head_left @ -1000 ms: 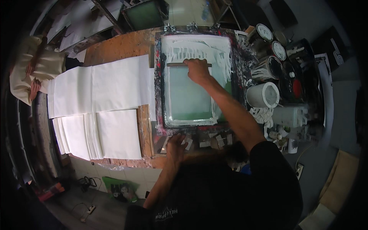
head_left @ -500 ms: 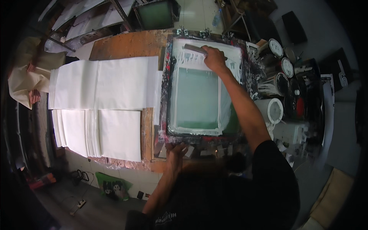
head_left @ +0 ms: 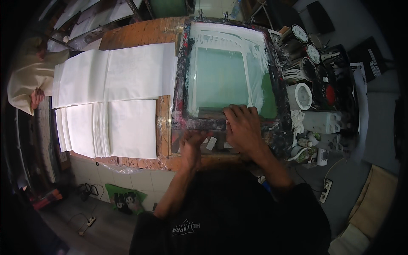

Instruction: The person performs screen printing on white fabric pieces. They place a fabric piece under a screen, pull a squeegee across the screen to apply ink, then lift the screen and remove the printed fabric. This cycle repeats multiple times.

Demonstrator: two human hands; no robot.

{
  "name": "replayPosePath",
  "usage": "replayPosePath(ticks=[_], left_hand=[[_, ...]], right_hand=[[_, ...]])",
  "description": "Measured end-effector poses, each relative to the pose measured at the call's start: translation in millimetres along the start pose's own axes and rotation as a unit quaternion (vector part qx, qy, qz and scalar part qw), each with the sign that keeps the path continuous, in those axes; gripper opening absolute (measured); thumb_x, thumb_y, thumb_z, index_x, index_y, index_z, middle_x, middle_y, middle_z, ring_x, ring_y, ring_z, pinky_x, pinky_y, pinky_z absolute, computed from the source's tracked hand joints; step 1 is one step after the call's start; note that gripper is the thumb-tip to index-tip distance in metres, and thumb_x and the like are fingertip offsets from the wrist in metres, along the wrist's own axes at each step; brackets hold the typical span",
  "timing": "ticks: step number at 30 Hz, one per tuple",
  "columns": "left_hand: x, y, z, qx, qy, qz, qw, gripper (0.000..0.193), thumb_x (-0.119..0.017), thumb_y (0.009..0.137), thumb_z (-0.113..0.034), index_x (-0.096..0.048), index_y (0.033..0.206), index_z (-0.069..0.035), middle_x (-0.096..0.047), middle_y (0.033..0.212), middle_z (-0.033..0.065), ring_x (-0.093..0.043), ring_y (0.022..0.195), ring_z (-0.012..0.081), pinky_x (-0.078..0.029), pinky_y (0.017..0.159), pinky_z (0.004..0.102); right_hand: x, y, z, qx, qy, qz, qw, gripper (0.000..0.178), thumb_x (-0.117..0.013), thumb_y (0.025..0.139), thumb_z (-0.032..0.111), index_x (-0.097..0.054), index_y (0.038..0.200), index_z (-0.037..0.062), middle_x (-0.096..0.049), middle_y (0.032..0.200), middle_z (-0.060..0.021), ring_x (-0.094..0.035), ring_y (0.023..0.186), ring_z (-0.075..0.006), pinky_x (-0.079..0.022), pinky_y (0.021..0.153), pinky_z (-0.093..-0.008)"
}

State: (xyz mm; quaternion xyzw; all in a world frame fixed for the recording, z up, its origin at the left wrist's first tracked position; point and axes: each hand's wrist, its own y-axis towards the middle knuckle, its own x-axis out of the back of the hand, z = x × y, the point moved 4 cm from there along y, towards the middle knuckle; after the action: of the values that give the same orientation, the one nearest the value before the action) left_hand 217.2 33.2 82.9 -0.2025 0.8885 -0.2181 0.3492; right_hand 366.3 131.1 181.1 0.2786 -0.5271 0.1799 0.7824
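Note:
My right hand (head_left: 244,127) grips a squeegee (head_left: 210,112) at the near end of a screen-printing frame (head_left: 179,91). The squeegee lies crosswise on the greenish mesh (head_left: 221,80). White ink (head_left: 255,46) is smeared thickly along the far end and the right side of the mesh. My left hand (head_left: 192,146) is at the frame's near left edge, its fingers curled against it; the fingertips are partly hidden and a little blurred. White fabric pieces (head_left: 134,72) lie left of the frame, with a folded stack (head_left: 83,129) nearer me.
Ink-stained cans (head_left: 308,68) and a white bucket (head_left: 303,97) crowd the right side. Clear plastic containers (head_left: 318,122) stand nearer. At far left another person's hand (head_left: 37,97) holds beige cloth (head_left: 21,85). A power strip (head_left: 326,190) lies on the floor.
My right hand has drawn the squeegee from the far end of the mesh to its near end. My left hand stays by the near edge. The view has shifted.

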Motion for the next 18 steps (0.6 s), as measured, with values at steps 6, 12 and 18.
replayPosePath(ticks=[6, 12, 18], left_hand=[[-69, -7, -82, -0.08, -0.027, 0.064, 0.994, 0.013, -0.064, 0.088, -0.004, -0.061, 0.099, 0.003, -0.071, 0.098, 0.0184, -0.069, 0.098, 0.027, -0.05, 0.098, 0.0411], [-58, 94, -101, -0.33, 0.452, -0.056, 0.827, 0.016, -0.062, 0.095, -0.011, -0.069, 0.108, -0.003, -0.071, 0.111, 0.019, -0.057, 0.126, 0.0377, -0.038, 0.11, 0.0556], [13, 170, -33, -0.418, 0.736, -0.24, 0.475, 0.024, -0.065, 0.091, -0.018, -0.07, 0.11, -0.005, -0.05, 0.15, 0.0158, -0.016, 0.153, 0.0466, -0.004, 0.11, 0.0816]], right_hand=[[71, 57, 2, 0.051, -0.052, -0.102, 0.992, 0.021, -0.066, 0.077, 0.023, -0.058, 0.087, 0.0058, -0.062, 0.081, -0.0129, -0.06, 0.071, -0.0329, -0.045, 0.064, -0.0453], [142, 143, -17, -0.003, -0.008, -0.069, 0.998, 0.038, -0.063, 0.094, 0.037, -0.057, 0.08, 0.0024, -0.063, 0.069, -0.016, -0.063, 0.063, -0.034, -0.049, 0.064, -0.0438], [181, 198, -38, -0.03, 0.056, -0.045, 0.997, 0.05, -0.055, 0.1, 0.051, -0.07, 0.092, 0.0045, -0.066, 0.07, -0.0119, -0.065, 0.063, -0.0234, -0.052, 0.066, -0.0385]])
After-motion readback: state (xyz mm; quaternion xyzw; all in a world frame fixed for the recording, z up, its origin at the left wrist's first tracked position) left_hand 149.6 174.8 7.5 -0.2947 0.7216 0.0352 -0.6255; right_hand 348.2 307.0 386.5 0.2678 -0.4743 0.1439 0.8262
